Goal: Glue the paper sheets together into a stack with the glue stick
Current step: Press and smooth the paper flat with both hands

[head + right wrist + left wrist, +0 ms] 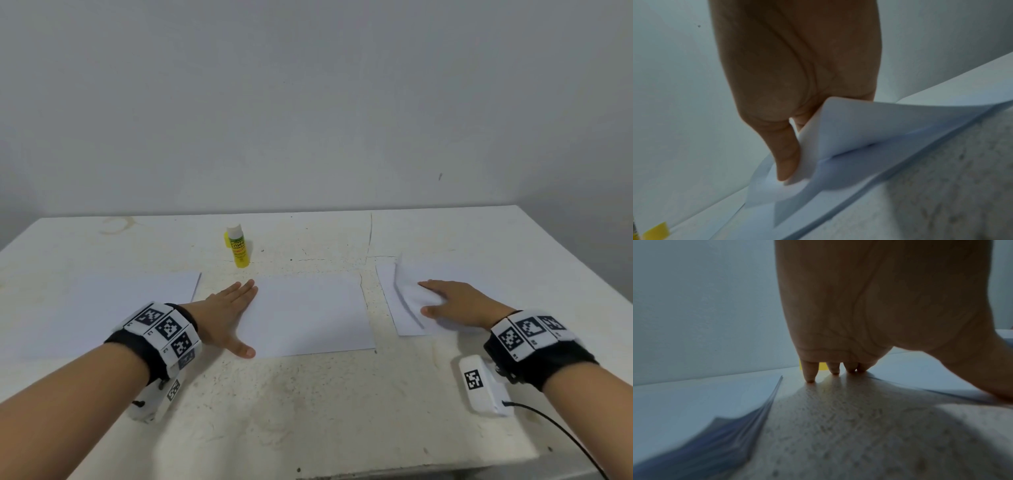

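A yellow glue stick [238, 245] stands uncapped at the back centre of the table, with its yellow cap [226, 240] behind it. One white sheet [308, 315] lies flat in the middle. My left hand [236, 315] rests on its left edge, fingers straight and thumb spread; in the left wrist view its fingertips [809, 379] touch the table beside that sheet [920, 373]. My right hand [435, 297] pinches the top sheet [411, 291] of the right pile and lifts its near edge. The curled sheet [859, 129] sits between thumb [787, 162] and fingers.
A stack of white paper [102, 308] lies at the left, its edges fanned [756, 410]. More sheets [390, 294] stay under the lifted one. The white table [308, 411] is speckled and cracked, with a wall close behind. A black cable [565, 435] trails from my right wrist.
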`<state>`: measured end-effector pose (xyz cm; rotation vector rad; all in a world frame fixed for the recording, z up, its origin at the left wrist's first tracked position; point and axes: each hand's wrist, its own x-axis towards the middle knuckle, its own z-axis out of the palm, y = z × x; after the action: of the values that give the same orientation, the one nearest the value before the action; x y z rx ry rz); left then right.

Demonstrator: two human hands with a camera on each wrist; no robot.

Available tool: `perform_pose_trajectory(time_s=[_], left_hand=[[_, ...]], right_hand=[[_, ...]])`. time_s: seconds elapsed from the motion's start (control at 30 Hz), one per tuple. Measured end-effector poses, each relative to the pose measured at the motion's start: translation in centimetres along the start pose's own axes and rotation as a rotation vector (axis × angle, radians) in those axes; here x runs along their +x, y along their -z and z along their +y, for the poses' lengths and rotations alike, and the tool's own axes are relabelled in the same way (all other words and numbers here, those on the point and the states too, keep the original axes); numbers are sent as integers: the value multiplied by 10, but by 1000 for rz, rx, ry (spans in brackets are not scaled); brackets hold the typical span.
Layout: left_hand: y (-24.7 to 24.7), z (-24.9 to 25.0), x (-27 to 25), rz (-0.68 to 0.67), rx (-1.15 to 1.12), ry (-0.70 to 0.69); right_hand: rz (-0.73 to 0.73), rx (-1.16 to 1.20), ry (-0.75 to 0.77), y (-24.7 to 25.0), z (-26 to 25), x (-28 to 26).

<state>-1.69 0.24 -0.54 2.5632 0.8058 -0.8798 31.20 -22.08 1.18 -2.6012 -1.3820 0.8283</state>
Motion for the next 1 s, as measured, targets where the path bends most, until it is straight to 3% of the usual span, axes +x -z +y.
perform_pose_trajectory(time_s=[0.27,0.4,0.5,0.57,0.67,0.77,1.0], left_hand=[[0,1,0,-11,5,-3],[0,1,0,-10,18,-4],[-1,2,2,-2,3,10],[-1,5,3,-4,5,22],[-2,8,5,-8,10,35],[-3,7,6,-10,12,40],[-4,6,6,-15,16,34]], right_hand=[[27,108,54,8,1,-9],[244,168,66,14,-10,-18],[371,262,159,15,-47,-34],[315,258,249,6,-86,-46],[117,113,331,-26,-140,-46],[-14,47,267,-61,-172,-27],[-64,36,175,-91,-189,-1]])
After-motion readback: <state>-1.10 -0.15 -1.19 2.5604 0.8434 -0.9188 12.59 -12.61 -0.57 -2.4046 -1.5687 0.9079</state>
